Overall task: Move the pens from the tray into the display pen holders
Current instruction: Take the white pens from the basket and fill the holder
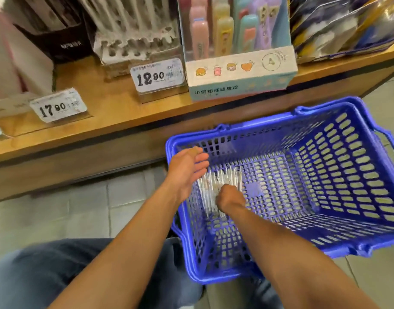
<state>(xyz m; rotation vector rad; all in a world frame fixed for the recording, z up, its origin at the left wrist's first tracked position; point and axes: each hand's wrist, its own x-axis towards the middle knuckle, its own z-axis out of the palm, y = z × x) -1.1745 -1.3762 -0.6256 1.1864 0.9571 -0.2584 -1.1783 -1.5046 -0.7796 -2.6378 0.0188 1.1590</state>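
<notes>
1. The fingers (201,160) of the left hand (187,170) are straight and loosely spread, holding nothing; the palm faces right, and the hand hangs over the left rim of the blue basket (358,181).
2. The right hand (230,199) is down inside the basket, seen from the back, with its fingers curled into the bunch of pens (216,181). It appears to grip some of them, though the fingertips themselves are hidden under the hand.
3. The pens are pale, white or clear, and lie flat on the basket floor in its left part, close against the left wall. They lie side by side, their long axes running from the near end of the basket toward the far end, toward the shelf. Blur hides which end is the tip.
4. The basket is perforated plastic and stands on the tiled floor (91,210), just below the front edge of the wooden shelf (115,121).
5. On the shelf stands a clear display holder (135,47) with a white perforated insert and white pens upright in it, just behind a price tag reading 12.90 (157,74).
6. To its right is a pastel display box (238,70) with upright pink, yellow, teal and purple items; to its left, a dark box (64,43) and a second price tag reading 17.90 (57,107).
7. The person's knees in blue jeans (46,275) show at the bottom of the view, with both bare forearms reaching forward.
</notes>
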